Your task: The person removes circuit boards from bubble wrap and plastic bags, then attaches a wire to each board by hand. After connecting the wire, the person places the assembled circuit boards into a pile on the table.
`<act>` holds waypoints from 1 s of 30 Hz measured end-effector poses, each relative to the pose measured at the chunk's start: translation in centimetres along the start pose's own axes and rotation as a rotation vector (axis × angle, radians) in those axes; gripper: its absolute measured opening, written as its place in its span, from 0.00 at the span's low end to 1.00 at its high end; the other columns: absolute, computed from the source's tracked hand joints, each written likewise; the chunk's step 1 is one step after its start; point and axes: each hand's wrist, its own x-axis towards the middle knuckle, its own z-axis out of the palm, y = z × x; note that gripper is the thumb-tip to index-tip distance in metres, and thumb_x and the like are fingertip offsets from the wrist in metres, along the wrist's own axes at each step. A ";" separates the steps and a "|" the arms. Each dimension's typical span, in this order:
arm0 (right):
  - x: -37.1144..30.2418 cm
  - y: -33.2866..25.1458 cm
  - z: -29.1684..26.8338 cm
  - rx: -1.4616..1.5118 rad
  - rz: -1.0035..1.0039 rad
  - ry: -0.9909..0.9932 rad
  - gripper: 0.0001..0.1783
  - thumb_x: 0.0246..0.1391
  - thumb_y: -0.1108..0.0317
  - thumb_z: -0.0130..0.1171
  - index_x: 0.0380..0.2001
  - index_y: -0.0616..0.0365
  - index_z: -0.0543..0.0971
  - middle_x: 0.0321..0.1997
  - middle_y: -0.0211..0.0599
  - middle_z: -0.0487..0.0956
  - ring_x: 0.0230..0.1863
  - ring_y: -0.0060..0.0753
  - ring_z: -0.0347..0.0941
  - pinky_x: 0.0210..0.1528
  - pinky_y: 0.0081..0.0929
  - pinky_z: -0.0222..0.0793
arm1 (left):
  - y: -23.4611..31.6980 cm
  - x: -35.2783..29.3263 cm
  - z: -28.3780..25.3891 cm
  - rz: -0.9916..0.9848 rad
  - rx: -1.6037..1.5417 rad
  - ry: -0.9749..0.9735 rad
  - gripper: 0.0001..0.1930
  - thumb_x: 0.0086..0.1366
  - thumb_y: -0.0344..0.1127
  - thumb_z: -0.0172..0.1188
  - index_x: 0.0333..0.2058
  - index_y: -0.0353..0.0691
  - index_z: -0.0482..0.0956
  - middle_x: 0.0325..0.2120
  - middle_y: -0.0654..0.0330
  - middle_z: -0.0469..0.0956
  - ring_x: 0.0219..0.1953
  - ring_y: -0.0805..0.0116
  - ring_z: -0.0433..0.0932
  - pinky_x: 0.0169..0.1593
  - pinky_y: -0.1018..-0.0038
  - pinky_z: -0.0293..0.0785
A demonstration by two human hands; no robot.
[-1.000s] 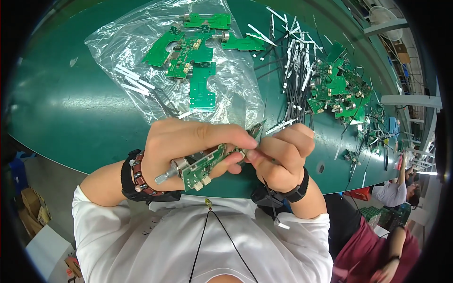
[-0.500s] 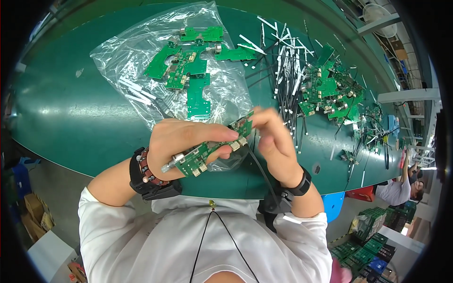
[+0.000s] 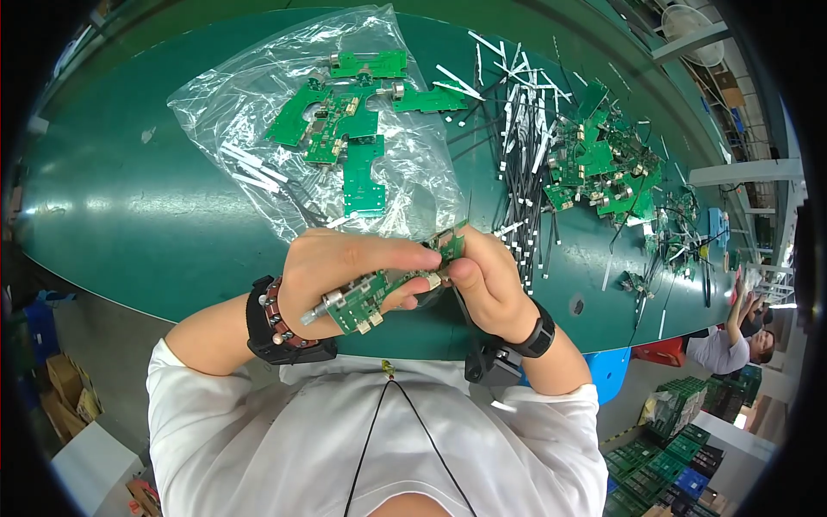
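Note:
My left hand [image 3: 340,258] grips a green circuit board [image 3: 351,320], thumb and fingers closed on its sides. The board is tilted, with a metal shaft at its lower left end and small white connectors along its near edge. At the board's right end, my right hand [image 3: 493,289] is closed in a pinch, its thumb by a white connector. From there a thin black cable [image 3: 465,307] runs down past my right wrist; a white strip shows near its lower end. The right fingertips are partly hidden behind the board.
Several green boards [image 3: 363,177] lie on a clear plastic bag [image 3: 233,112] on the green table [image 3: 103,224]. To the right are a bundle of black cables with white ends [image 3: 521,164] and a heap of boards [image 3: 603,159]. Another person [image 3: 728,349] sits far right, near stacked crates [image 3: 668,465].
My right hand has come in against the board's right end, its thumb now at the connector. The cable has swung closer to the board. The left hand and board shifted slightly right.

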 end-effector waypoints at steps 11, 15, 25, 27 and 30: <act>0.0 0.5 2.8 0.142 -0.025 0.426 0.13 0.57 0.63 0.40 0.27 0.63 0.65 0.17 0.33 0.62 0.17 0.25 0.57 0.20 0.24 0.55 | -1.4 -0.7 3.2 -0.561 -0.942 0.100 0.20 0.51 0.26 0.59 0.44 0.36 0.64 0.38 0.59 0.71 0.39 0.73 0.70 0.41 0.76 0.67; -0.2 0.4 3.0 0.166 0.009 0.431 0.12 0.57 0.64 0.41 0.28 0.63 0.65 0.17 0.34 0.63 0.17 0.27 0.58 0.20 0.24 0.56 | -0.9 -0.8 3.7 -0.622 -0.815 0.191 0.18 0.52 0.25 0.58 0.43 0.36 0.65 0.37 0.61 0.71 0.38 0.75 0.69 0.41 0.77 0.67; 0.2 1.5 1.7 -0.120 -0.052 0.273 0.08 0.52 0.70 0.46 0.31 0.65 0.66 0.22 0.44 0.70 0.22 0.44 0.68 0.23 0.32 0.61 | -1.8 0.0 2.0 -0.562 -0.716 0.138 0.14 0.52 0.23 0.54 0.39 0.36 0.66 0.30 0.65 0.69 0.33 0.79 0.68 0.36 0.81 0.66; 0.8 1.2 2.0 -0.241 -0.089 0.292 0.10 0.49 0.72 0.47 0.34 0.67 0.67 0.23 0.46 0.71 0.22 0.46 0.69 0.24 0.33 0.62 | -2.1 -0.6 1.7 -0.523 -0.646 0.156 0.13 0.52 0.24 0.55 0.37 0.36 0.66 0.28 0.66 0.68 0.32 0.80 0.68 0.34 0.82 0.66; 0.4 1.5 2.4 -0.251 -0.023 0.257 0.11 0.48 0.73 0.46 0.36 0.68 0.69 0.29 0.51 0.72 0.28 0.50 0.70 0.30 0.33 0.65 | -2.3 -1.4 1.6 -0.519 -0.466 0.133 0.11 0.52 0.26 0.57 0.34 0.39 0.67 0.27 0.68 0.68 0.29 0.83 0.67 0.30 0.83 0.66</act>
